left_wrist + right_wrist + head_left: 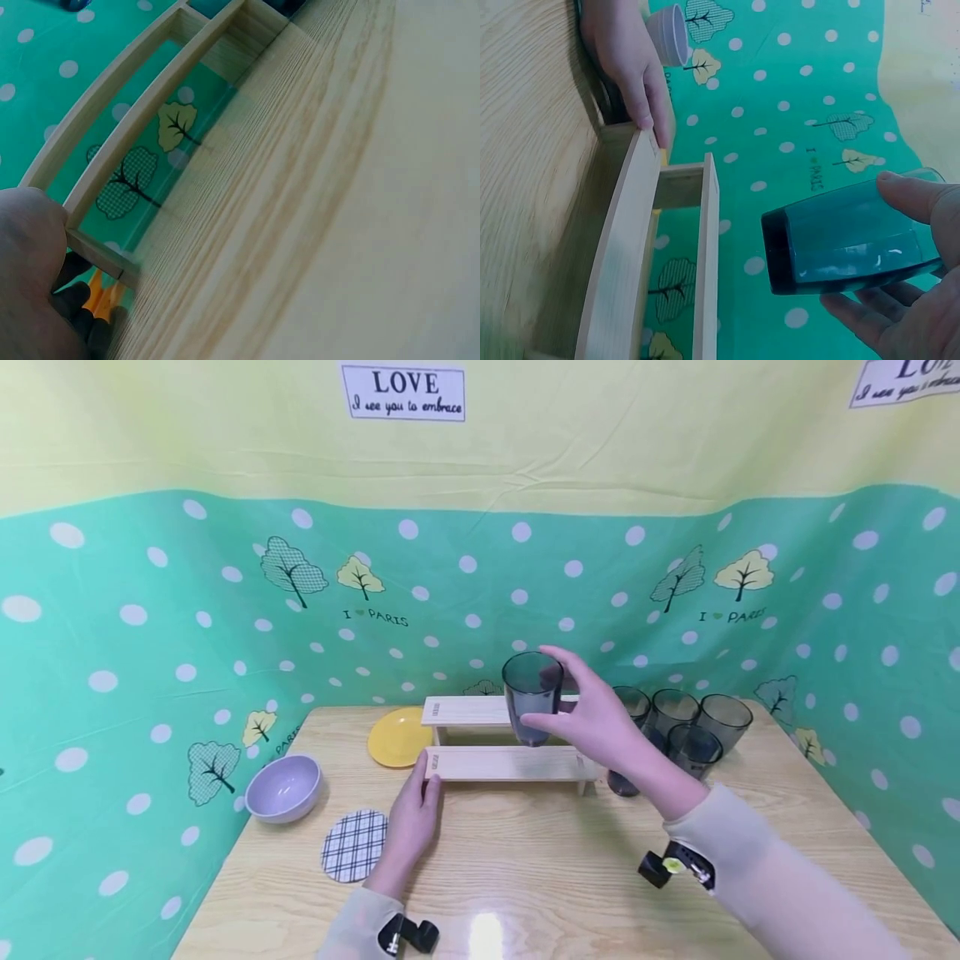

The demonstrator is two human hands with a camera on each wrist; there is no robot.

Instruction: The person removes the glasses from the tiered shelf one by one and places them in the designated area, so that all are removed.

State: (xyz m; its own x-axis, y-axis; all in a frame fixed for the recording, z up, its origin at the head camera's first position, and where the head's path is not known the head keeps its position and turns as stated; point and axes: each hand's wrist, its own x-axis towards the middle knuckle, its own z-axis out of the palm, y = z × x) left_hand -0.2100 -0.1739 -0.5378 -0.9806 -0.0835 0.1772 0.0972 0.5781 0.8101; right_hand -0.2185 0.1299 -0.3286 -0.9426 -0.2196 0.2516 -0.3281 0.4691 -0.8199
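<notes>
A dark tinted drinking glass [531,692] is upright in my right hand [606,720], with thumb and fingers round its side. It hangs over the two-step wooden shelf [495,763], overlapping both boards in the head view. The right wrist view shows the thick base of the glass [778,251] apart from the boards. My left hand [412,822] grips the left end of the lower step, its thumb at the front edge. Seen from the left wrist, the fingers [73,296] curl round that end of the shelf [124,154].
Several more tinted glasses [693,745] cluster right of the shelf. A yellow plate [393,739] lies left of it, a checked round coaster [354,847] nearer the front. The purple bowl [283,789] sits at the table's left edge. A patterned cloth [517,568] hangs behind.
</notes>
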